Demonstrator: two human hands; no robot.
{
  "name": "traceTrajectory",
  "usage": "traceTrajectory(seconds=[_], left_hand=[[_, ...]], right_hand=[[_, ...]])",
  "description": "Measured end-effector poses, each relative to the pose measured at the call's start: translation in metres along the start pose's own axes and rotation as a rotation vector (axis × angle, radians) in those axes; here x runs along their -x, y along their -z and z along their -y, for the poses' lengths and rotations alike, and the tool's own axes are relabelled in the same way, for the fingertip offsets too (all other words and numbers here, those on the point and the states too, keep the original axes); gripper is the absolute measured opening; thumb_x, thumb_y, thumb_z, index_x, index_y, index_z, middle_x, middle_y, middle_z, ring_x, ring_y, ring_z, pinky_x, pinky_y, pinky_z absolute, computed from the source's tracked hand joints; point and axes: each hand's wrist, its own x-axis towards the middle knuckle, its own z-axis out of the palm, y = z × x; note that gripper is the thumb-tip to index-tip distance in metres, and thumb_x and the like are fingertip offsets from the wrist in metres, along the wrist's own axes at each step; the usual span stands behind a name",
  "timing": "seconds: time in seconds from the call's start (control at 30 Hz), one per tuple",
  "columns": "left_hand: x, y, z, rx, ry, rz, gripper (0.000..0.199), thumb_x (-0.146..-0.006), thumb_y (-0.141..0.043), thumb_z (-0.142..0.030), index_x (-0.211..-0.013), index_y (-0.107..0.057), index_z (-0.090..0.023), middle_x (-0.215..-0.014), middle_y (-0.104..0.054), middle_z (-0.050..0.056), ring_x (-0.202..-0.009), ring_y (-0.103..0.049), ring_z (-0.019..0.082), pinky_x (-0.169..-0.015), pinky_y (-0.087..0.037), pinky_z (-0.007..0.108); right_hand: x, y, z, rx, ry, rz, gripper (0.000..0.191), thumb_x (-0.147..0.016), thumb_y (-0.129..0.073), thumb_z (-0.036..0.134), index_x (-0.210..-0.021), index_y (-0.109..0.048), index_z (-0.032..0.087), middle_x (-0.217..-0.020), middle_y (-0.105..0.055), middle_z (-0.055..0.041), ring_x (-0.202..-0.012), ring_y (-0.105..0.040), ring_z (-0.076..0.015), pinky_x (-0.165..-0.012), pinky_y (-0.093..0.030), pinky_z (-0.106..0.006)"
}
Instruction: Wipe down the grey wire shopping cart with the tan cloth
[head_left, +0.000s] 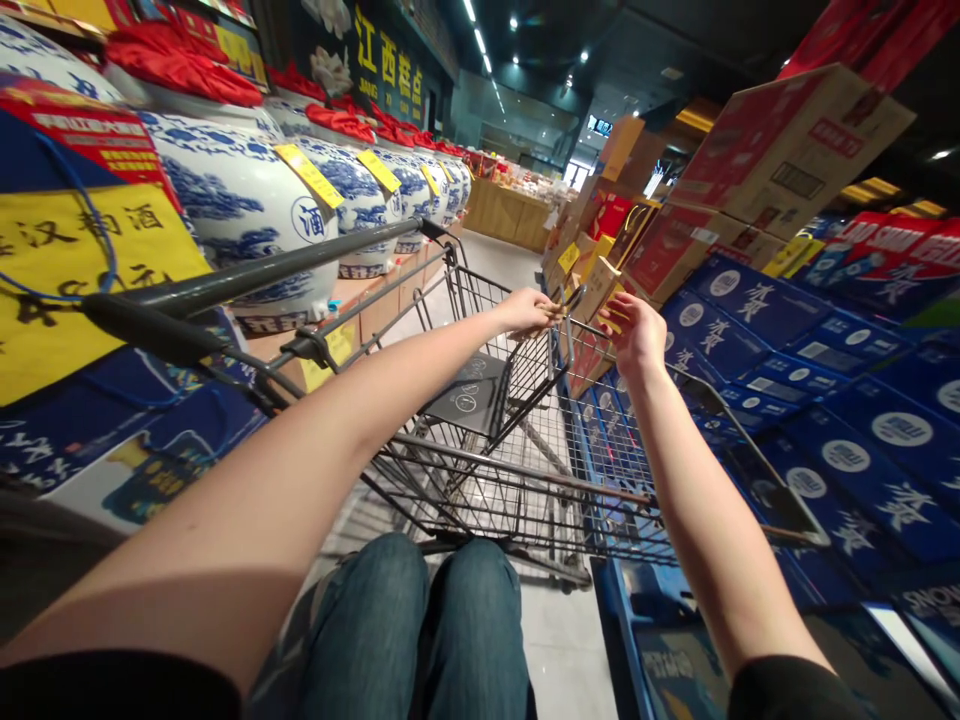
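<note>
A dark metal shopping cart stands tilted across my view, in front of my knees. My left hand reaches over it, fingers closed together at the upper end of a bent wire frame. What lies between those fingertips is too small to make out. To the right, my right hand is raised above the cart's wire side, fingers loosely curled and apart, with nothing visible in them. A dark child-seat panel with white markings sits inside the cart, below my left forearm. The cart's push handle extends at the left.
Large blue-and-white jars with red cloth tops line the left side. Stacked blue cartons stand close on the right, with brown boxes behind them. A tiled aisle leads to a wooden counter.
</note>
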Motion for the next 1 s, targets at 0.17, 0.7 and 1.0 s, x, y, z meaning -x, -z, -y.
traceTrajectory(seconds=[0.17,0.7,1.0], left_hand=[[0.022,0.004,-0.013,-0.014,-0.043,0.121,0.008,-0.063,-0.077,-0.015,-0.064,-0.069,-0.016,-0.060,-0.064,-0.001,-0.055,-0.058,0.013,-0.059,-0.049,0.025],[0.055,0.016,-0.035,0.258,0.198,0.338,0.011,-0.060,-0.085,-0.010,-0.069,-0.081,-0.015,-0.071,-0.075,0.007,-0.062,-0.068,0.019,-0.060,-0.055,0.031],[0.055,0.020,-0.035,0.402,0.321,0.587,0.028,-0.057,-0.082,0.001,-0.080,-0.084,-0.016,-0.079,-0.080,0.010,-0.071,-0.076,0.023,-0.057,-0.059,0.028]], right_hand=[[-0.001,0.004,0.004,-0.013,0.008,-0.013,0.014,-0.076,-0.058,0.016,-0.078,-0.070,0.022,-0.070,-0.070,0.0025,-0.060,-0.068,-0.0101,-0.048,-0.052,-0.018],[0.009,0.002,0.003,0.036,-0.075,0.037,0.010,-0.078,-0.061,0.014,-0.076,-0.068,0.019,-0.064,-0.068,0.0025,-0.049,-0.064,-0.0093,-0.044,-0.050,-0.018],[0.015,-0.001,0.013,0.036,-0.110,0.032,0.019,-0.080,-0.053,0.012,-0.074,-0.070,0.018,-0.060,-0.066,0.0017,-0.047,-0.063,-0.0090,-0.044,-0.048,-0.018]])
